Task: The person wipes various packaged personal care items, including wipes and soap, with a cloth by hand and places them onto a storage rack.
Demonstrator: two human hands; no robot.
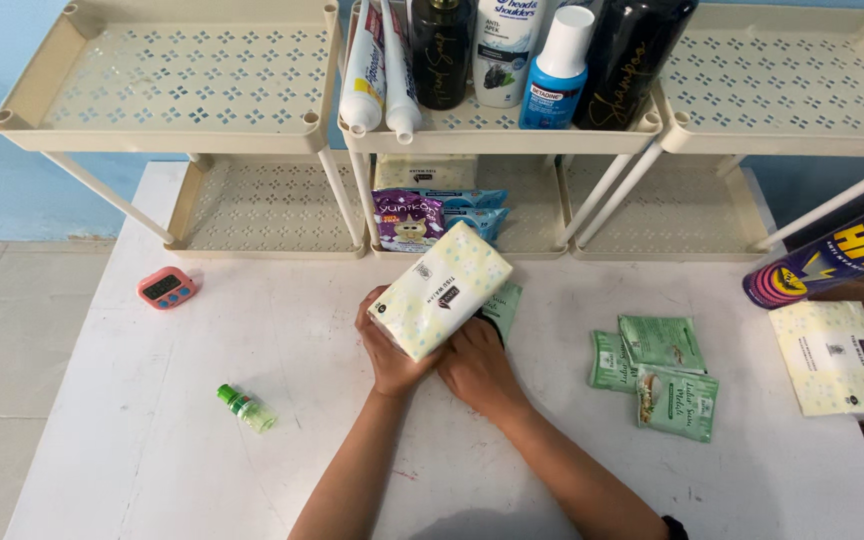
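You held one pale yellow tissue pack (439, 290) tilted over the middle of the white tabletop (252, 480), just in front of the middle rack. Your left hand (389, 350) gripped its near left end, fingers curled around the edge. Your right hand (477, 365) closed under its lower right side, touching the left hand. One green sachet (504, 305) showed partly from behind the pack, by your right fingers; whether you held it too, I could not tell.

To the right lay three more green sachets (662, 375), overlapping in a small heap. Further right, at the tabletop's edge, lay a second tissue pack (834, 360), and just beyond it one spray can (832, 262) on its side.

To your left, one small green bottle (245, 408) lay on the tabletop, well apart from your hands, and one pink timer (166, 288) sat near the left rack.

Three cream racks (182, 80) stood in a row at the back. The middle one's top shelf carried two white tubes (380, 70), four bottles (557, 70) beside them, two of them black, one white and one blue. Its lower shelf held a purple pack (408, 220) and blue packs (477, 210).
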